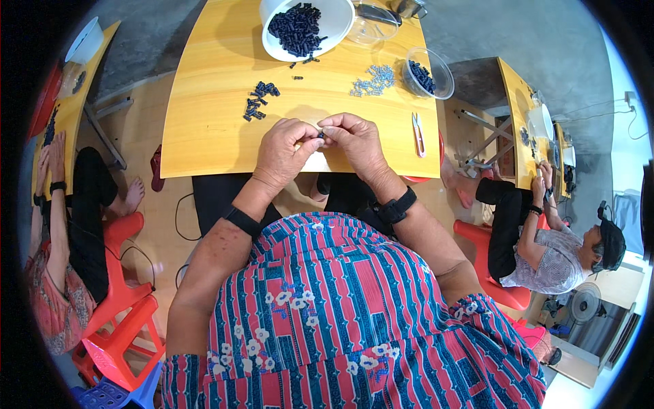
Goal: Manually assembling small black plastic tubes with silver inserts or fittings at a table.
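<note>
Head view: both hands, left hand and right hand, pinch one small dark piece mid-assembly over the yellow bench, spare dark pieces waiting at eleven o'clock.

Grey concrete floor, yellow wooden tables, red plastic stools, daylight.

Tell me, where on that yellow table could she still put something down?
Bare wood lies on the table's left part, left of the loose dark pieces, and between the hands and the pale small parts. The far edge is crowded: white bowl, clear container, with snips at right.
</note>
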`<action>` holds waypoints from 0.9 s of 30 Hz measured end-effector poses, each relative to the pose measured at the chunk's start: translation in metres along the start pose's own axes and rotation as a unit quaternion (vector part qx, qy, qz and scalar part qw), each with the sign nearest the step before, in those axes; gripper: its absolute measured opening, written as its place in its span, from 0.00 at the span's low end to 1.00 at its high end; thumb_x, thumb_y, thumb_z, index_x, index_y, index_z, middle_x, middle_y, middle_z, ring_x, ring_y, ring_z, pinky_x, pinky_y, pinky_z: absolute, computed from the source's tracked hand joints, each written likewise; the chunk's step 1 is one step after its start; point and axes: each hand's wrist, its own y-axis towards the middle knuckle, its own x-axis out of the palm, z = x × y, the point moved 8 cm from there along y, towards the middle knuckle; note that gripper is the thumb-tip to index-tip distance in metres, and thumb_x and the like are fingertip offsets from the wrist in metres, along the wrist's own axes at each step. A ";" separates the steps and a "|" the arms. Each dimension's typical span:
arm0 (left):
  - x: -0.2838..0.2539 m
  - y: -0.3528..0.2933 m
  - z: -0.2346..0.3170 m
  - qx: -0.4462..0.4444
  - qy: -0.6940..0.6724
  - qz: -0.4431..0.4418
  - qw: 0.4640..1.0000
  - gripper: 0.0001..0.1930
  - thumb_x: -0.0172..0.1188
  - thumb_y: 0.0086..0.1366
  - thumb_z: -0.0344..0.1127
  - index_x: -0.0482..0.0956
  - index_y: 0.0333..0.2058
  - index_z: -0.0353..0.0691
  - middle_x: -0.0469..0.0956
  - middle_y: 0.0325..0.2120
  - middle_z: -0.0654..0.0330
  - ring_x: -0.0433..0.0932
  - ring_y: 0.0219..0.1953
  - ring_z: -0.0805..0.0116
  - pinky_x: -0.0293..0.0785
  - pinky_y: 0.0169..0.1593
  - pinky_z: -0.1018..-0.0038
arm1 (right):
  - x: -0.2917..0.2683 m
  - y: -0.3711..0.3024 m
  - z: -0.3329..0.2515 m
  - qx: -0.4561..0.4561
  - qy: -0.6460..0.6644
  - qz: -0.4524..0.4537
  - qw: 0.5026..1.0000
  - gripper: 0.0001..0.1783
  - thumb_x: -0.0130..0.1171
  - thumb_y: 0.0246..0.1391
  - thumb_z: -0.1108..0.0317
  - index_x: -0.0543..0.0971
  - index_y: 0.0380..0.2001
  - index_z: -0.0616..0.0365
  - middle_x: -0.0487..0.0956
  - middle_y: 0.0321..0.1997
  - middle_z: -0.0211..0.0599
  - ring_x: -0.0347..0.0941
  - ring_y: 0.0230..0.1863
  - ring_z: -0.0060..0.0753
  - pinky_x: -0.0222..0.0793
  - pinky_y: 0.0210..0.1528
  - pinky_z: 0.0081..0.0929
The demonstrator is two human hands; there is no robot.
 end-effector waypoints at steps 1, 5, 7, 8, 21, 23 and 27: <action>0.000 0.000 0.000 -0.001 0.000 0.000 1.000 0.05 0.65 0.55 0.31 0.79 0.28 0.38 0.78 0.25 0.58 0.76 0.32 0.60 0.72 0.38 0.69 | 0.000 0.000 -0.002 -0.014 -0.022 0.003 1.000 0.05 0.60 0.56 0.78 0.81 0.35 0.67 0.80 0.29 0.30 0.74 0.30 0.18 0.73 0.35 0.17; 0.001 0.000 -0.002 -0.017 -0.001 0.002 1.000 0.05 0.66 0.53 0.32 0.79 0.27 0.40 0.77 0.23 0.61 0.75 0.31 0.60 0.72 0.37 0.67 | 0.001 -0.003 -0.010 -0.072 -0.103 0.031 0.992 0.03 0.62 0.53 0.78 0.82 0.32 0.65 0.81 0.30 0.34 0.76 0.30 0.21 0.74 0.35 0.20; 0.002 0.001 -0.001 -0.022 -0.003 -0.002 1.000 0.05 0.66 0.53 0.32 0.79 0.26 0.39 0.77 0.23 0.61 0.74 0.31 0.60 0.72 0.37 0.67 | -0.003 -0.002 -0.008 -0.109 -0.150 0.043 0.982 0.04 0.63 0.51 0.77 0.82 0.32 0.64 0.81 0.30 0.36 0.77 0.30 0.25 0.74 0.35 0.22; 0.001 0.001 0.000 -0.020 0.006 0.002 1.000 0.06 0.66 0.53 0.32 0.79 0.26 0.39 0.76 0.23 0.60 0.74 0.31 0.60 0.72 0.36 0.67 | -0.005 -0.003 -0.010 -0.144 -0.196 0.054 0.968 0.04 0.64 0.49 0.77 0.82 0.31 0.63 0.81 0.30 0.39 0.78 0.30 0.29 0.74 0.35 0.24; 0.003 0.000 -0.006 -0.013 -0.004 0.012 1.000 0.06 0.68 0.50 0.32 0.80 0.24 0.39 0.75 0.20 0.60 0.74 0.30 0.60 0.72 0.37 0.67 | -0.005 -0.009 0.001 -0.024 -0.056 0.020 0.998 0.07 0.59 0.56 0.76 0.83 0.37 0.64 0.80 0.30 0.34 0.78 0.33 0.27 0.75 0.40 0.22; 0.003 0.000 -0.006 -0.006 0.003 0.007 1.000 0.05 0.67 0.51 0.31 0.81 0.25 0.38 0.77 0.22 0.60 0.74 0.30 0.61 0.72 0.37 0.68 | -0.004 -0.009 0.005 0.012 -0.043 -0.005 0.999 0.09 0.56 0.60 0.76 0.83 0.40 0.67 0.78 0.33 0.31 0.77 0.36 0.22 0.75 0.42 0.20; 0.002 0.001 -0.006 -0.003 -0.008 0.007 1.000 0.04 0.66 0.53 0.29 0.81 0.27 0.37 0.78 0.24 0.59 0.75 0.30 0.63 0.72 0.37 0.70 | -0.003 -0.009 -0.001 -0.020 -0.050 -0.010 0.998 0.10 0.55 0.60 0.76 0.82 0.41 0.67 0.77 0.37 0.33 0.77 0.36 0.23 0.76 0.43 0.20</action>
